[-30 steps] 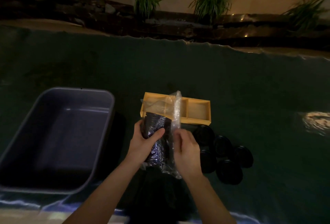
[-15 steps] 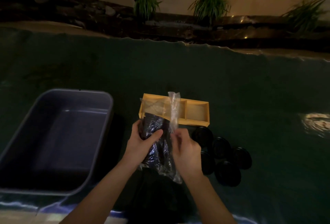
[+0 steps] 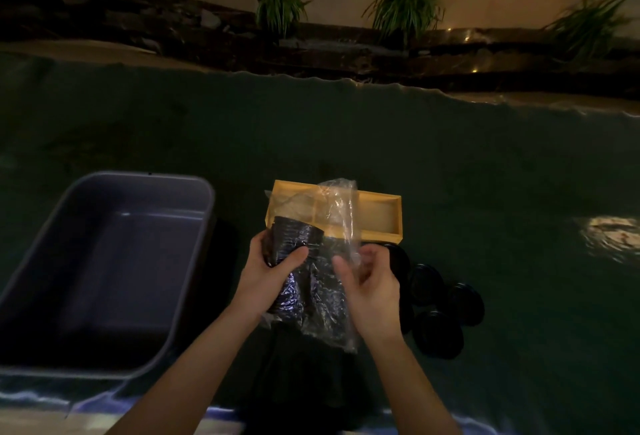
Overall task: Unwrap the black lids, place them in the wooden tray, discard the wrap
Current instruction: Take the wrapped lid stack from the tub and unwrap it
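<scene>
Peeling: we're mid-unwrap here; the stack of black lids sits upright in the left hand, which is curled tight around it, thumb across the front
Right hand: the right hand is pinching the loose clear wrap between thumb and fingers, palm otherwise half open; the film stands up in a tall flap above the stack and trails in a crinkled tail below it
Stack location: held in the air just in front of the wooden tray; not in it yet, and both of its compartments that we can see look bare
Loose lids: a few unwrapped lids lie on the dark tabletop to the right, touching or overlapping each other
Bin: the grey tub on the left is probably where the wrap goes, though that's our guess
How we'd do it: keep the left grip low and firm so the stack doesn't fan out; pull the film up and away off the top rather than sideways; don't let go until the plastic is fully clear
Risk: thin film clings, so a lid could ride out with it and drop
</scene>
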Available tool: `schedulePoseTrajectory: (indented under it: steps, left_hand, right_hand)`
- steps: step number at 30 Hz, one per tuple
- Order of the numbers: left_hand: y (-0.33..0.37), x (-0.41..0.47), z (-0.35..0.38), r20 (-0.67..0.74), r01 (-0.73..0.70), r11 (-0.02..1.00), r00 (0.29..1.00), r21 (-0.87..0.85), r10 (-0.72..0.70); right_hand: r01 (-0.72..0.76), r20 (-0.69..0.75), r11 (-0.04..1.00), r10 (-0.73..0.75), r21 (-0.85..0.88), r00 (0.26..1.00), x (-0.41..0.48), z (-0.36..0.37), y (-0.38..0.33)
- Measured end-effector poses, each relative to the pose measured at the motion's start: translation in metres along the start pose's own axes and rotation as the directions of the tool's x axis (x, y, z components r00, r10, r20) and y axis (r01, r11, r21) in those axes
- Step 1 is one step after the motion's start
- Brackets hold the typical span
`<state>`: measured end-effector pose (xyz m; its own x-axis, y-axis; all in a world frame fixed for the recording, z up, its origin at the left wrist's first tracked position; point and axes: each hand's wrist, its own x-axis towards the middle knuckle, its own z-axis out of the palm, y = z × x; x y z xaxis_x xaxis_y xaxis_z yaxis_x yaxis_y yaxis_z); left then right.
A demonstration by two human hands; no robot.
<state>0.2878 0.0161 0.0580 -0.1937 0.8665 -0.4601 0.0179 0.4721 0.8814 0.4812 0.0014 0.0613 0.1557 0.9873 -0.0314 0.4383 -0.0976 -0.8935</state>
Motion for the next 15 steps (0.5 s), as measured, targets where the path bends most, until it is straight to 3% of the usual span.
schedulePoseTrajectory:
  steps: [3, 8, 15]
  left_hand:
    - [0.002, 0.001, -0.004, -0.009, -0.021, 1.000, 1.000, 0.003, 0.021]
    - [0.003, 0.005, -0.011, -0.027, -0.032, 0.999, 0.999, -0.010, 0.031]
    - [0.009, 0.006, -0.016, -0.030, -0.027, 0.997, 0.999, -0.070, 0.025]
  right_hand:
    - [0.027, -0.019, 0.995, -0.029, -0.094, 0.999, 0.005, 0.002, -0.004]
    - [-0.069, -0.148, 0.998, 0.068, 0.000, 0.987, 0.015, -0.012, 0.003]
    - [-0.209, -0.079, 0.971, 0.219, 0.118, 0.973, 0.013, -0.021, 0.009]
